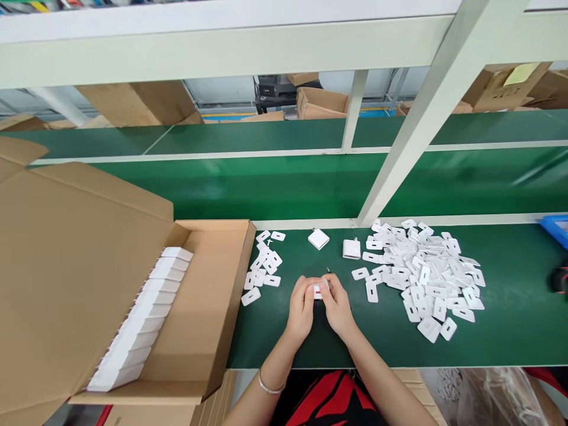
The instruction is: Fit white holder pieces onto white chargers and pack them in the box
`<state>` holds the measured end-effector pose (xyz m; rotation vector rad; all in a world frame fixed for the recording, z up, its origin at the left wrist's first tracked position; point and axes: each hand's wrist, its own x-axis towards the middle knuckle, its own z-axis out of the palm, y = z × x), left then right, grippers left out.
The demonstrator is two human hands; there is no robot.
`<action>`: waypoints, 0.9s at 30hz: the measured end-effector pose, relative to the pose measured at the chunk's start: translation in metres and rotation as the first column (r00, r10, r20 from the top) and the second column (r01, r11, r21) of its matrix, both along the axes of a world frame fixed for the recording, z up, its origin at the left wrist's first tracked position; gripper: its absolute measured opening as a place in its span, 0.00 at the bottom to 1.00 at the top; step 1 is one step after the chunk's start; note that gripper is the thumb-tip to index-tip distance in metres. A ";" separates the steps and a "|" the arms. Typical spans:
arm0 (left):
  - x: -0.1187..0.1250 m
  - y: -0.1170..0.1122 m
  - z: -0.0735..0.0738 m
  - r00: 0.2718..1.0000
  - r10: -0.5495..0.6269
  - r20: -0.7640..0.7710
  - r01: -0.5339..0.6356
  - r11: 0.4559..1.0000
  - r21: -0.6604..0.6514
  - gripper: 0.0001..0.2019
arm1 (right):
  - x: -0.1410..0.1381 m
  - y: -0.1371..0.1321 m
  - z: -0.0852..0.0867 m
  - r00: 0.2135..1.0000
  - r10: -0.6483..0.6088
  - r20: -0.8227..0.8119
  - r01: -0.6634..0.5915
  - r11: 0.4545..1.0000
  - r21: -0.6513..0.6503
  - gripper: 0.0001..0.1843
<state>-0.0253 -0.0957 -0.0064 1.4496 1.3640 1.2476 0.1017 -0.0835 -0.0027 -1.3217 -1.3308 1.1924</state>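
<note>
My left hand [302, 307] and my right hand [338, 305] meet in front of me over the green table, both closed on a small white plastic case [318, 291]. A red strip shows on the side facing me, and the thumbs press at its two edges. Just beyond the hands lie two similar white cases, one turned cornerwise [318, 238] and one squarer [351, 248]. To the right spreads a large heap of flat white plates [426, 275] with small slots. A smaller group of such plates [265, 263] lies to the left.
An open cardboard box [213, 296] stands at the left, with a row of white pieces [142, 319] along its inner left side. A slanted white post [417, 112] rises behind the table. A blue tray [557, 228] sits at the right edge.
</note>
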 end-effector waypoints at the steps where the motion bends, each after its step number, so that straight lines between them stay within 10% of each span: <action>1: 0.000 0.000 0.000 1.000 0.002 -0.001 -0.002 1.000 0.003 0.25 | 0.000 -0.001 0.000 1.000 -0.001 -0.002 0.001 1.000 0.007 0.24; 27: 0.004 -0.014 0.003 0.994 0.113 0.005 -0.113 0.994 0.012 0.26 | 0.002 -0.010 0.003 0.982 0.051 0.182 -0.066 0.995 0.076 0.21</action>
